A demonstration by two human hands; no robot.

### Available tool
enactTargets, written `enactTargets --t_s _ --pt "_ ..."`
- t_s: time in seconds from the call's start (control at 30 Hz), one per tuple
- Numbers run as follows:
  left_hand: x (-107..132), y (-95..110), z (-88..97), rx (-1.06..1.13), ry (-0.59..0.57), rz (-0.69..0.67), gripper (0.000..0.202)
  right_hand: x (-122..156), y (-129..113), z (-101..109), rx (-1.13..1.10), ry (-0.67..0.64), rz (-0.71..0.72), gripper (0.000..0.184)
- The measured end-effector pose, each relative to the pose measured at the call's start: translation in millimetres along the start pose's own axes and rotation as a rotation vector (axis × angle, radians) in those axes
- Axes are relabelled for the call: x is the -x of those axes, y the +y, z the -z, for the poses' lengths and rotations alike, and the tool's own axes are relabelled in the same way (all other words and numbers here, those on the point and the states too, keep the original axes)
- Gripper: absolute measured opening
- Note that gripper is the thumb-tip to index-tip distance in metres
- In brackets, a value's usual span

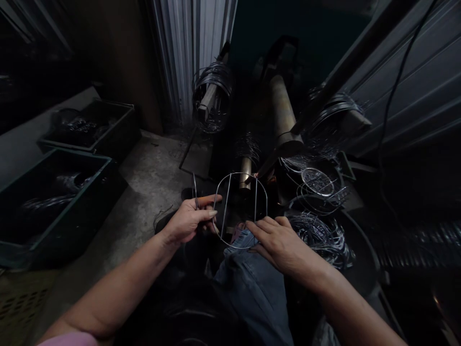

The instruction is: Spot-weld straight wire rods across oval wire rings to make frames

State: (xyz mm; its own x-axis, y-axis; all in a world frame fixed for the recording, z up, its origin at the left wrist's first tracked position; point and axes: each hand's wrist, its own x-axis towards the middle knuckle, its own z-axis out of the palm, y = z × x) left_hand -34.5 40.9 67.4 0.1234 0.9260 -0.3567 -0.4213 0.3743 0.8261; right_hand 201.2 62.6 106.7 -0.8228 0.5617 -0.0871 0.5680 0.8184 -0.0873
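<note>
A round wire frame (225,206) with two straight cross wires is held level in front of me, above my knee. My left hand (196,216) pinches its left rim between thumb and fingers. A separate thin metal piece (195,190) sticks up by the left fingers; its kind is unclear. My right hand (275,240) grips the lower right of the frame, its fingers closed near the end of one cross wire. Just behind the frame are a brass-coloured lower electrode cylinder (246,170) and a larger upper cylinder (283,105) of a machine.
Wire coils hang on a post (212,96) at the back and on another at right (334,113). Bent wires (317,235) and a round wire grid (317,182) lie on a tray at right. Green crates (104,166) stand at left. A bar slants down from upper right.
</note>
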Motion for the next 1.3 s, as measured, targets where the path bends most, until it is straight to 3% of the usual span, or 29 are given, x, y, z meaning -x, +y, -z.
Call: enactTargets --t_s 0.37,0.53,0.67,0.77,0.87,0.93,1.0,1.07,1.13,1.2,1.3 --pt "-3.2 -1.2 -0.3 0.066 -0.007 0.005 0.041 0.2 0.8 4.8 0.014 0.028 0.028 0.035" --pt "-3.2 -15.7 5.2 0.222 0.044 0.072 0.034 7.9 -24.9 34.3 0.077 0.084 0.004 0.035" --pt "-3.4 -42.8 10.8 0.459 0.049 0.116 0.031 -38.7 -43.0 52.4 0.167 0.148 0.071 0.034" --pt "2.1 -58.6 14.2 0.546 0.016 0.14 0.04 -90.1 -48.1 46.3 0.201 0.058 0.191 0.019" --pt "13.8 -60.2 20.8 0.536 0.004 0.117 0.049 -110.9 -46.3 40.1 0.212 -0.043 0.236 0.013" --pt "22.0 -54.4 26.3 0.488 0.001 0.069 0.057 -100.2 -40.1 38.0 0.156 0.007 0.147 0.012" --pt "27.4 -46.3 29.8 0.416 -0.008 0.011 0.066 -77.5 -29.1 31.5 0.012 0.123 -0.097 0.015" --pt "28.4 -38.5 28.6 0.286 -0.002 -0.032 0.064 -53.2 -16.0 16.1 -0.268 0.219 -0.387 0.02" --pt "24.7 -32.7 22.0 0.104 0.035 -0.043 0.054 -34.8 -5.5 -6.3 -0.658 0.209 -0.573 0.029" --pt "18.1 -29.6 12.3 -0.02 0.076 -0.015 0.047 -24.8 -0.6 -27.9 -0.932 0.194 -0.709 0.034" --pt "7.3 -28.1 -0.1 -0.031 0.089 0.01 0.039 -21.4 -1.0 -44.9 -1.053 0.276 -0.791 0.035"
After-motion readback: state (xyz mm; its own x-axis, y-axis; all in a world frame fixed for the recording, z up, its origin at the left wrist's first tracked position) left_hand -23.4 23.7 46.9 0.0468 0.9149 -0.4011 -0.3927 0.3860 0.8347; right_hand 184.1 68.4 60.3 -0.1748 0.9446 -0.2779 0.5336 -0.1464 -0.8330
